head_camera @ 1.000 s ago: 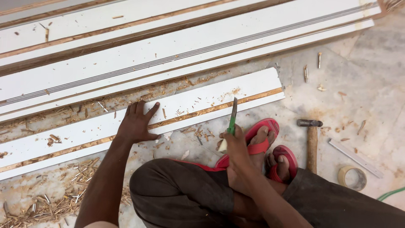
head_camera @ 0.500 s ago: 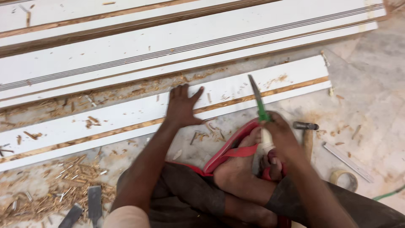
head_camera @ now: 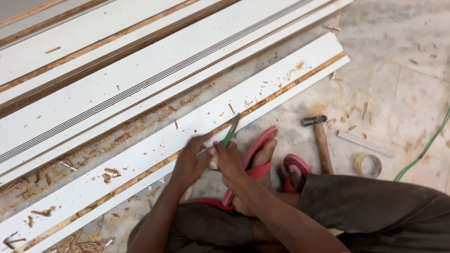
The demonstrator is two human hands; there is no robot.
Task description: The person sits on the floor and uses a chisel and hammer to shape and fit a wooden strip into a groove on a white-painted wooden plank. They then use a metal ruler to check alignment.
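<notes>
- Head view looks down on a marble floor [head_camera: 412, 42] littered with wood chips; long white boards [head_camera: 117, 79] lie side by side across it, and the nearest, a white moulding strip [head_camera: 262, 91] with an exposed brown groove along its lower edge, runs diagonally from lower left to upper right, just in front of the seated person's knees
- Person's feet in red flip-flops [head_camera: 262, 150] rest just beside that strip; keeping them tucked against its edge looks a sound way to stop the piece sliding while it is worked
- Right hand [head_camera: 229, 161] is curled tight around a green-handled chisel [head_camera: 230, 131], blade tip angled up and onto the strip's groove; a shallow angle along the grain would likely pare cleanly rather than dig in
- Left hand [head_camera: 192, 161] presses on the strip beside the blade, fingers bent; whether they also pinch the tool's shank I cannot tell, since the knuckles hide it; fingertips are best kept behind the cutting edge
- Hammer [head_camera: 321, 140] lies on the floor near the right foot, untouched; beyond it a thin white offcut [head_camera: 365, 144], a roll of tape [head_camera: 368, 165] and a green cable [head_camera: 424, 150]
</notes>
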